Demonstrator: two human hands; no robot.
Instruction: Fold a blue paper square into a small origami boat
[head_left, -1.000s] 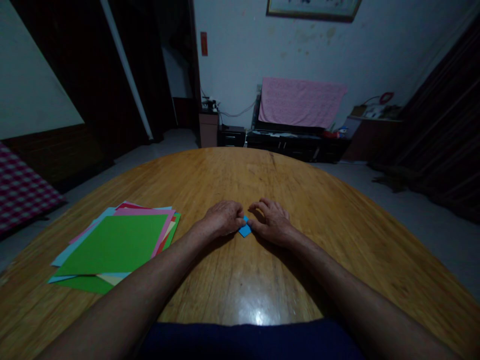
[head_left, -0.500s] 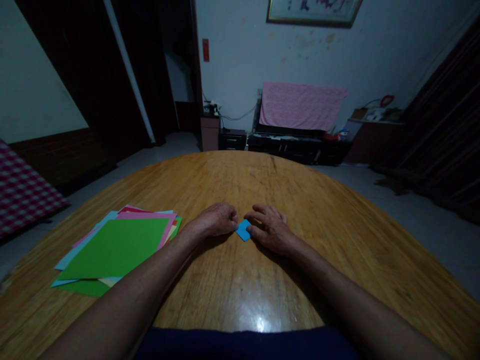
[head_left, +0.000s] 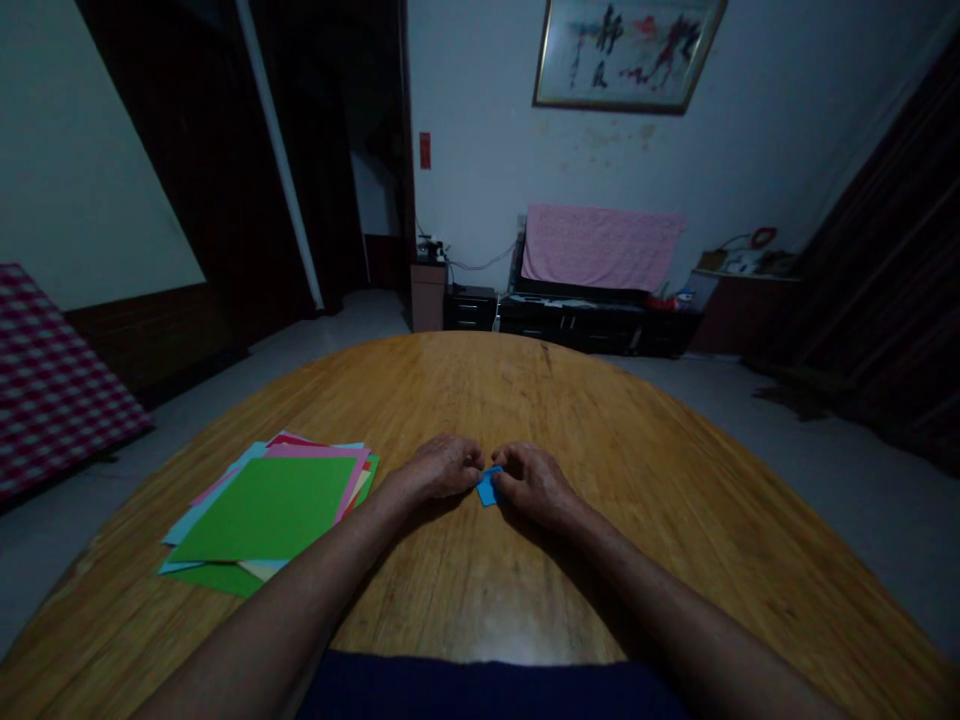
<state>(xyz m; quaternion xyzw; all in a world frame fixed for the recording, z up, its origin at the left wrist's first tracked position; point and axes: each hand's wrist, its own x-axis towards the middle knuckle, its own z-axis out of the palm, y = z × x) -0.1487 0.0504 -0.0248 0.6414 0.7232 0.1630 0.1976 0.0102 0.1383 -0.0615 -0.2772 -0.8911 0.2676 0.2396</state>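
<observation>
Between my hands, a small folded piece of blue paper (head_left: 489,489) rests on or just above the wooden table (head_left: 480,590). My left hand (head_left: 444,466) pinches its left corner, thumb and fingers closed. From the other side my right hand (head_left: 534,483) grips its right edge, with fingers curled and the thumb on the paper. The fingers hide part of the sheet's upper edge, so I cannot make out its folds. To the left of my left forearm lies a loose stack of coloured paper (head_left: 270,505), a green sheet on top.
Beyond the round table stands a low black cabinet (head_left: 570,322) with a pink cloth (head_left: 600,248) draped over something on it. A red checked cloth (head_left: 60,390) hangs at the far left. A framed picture (head_left: 626,50) is on the wall.
The view has tilted up slightly. My right fingers, raised and spread before, have come in and closed on the blue paper, which has turned a little. My left hand keeps its pinch.
</observation>
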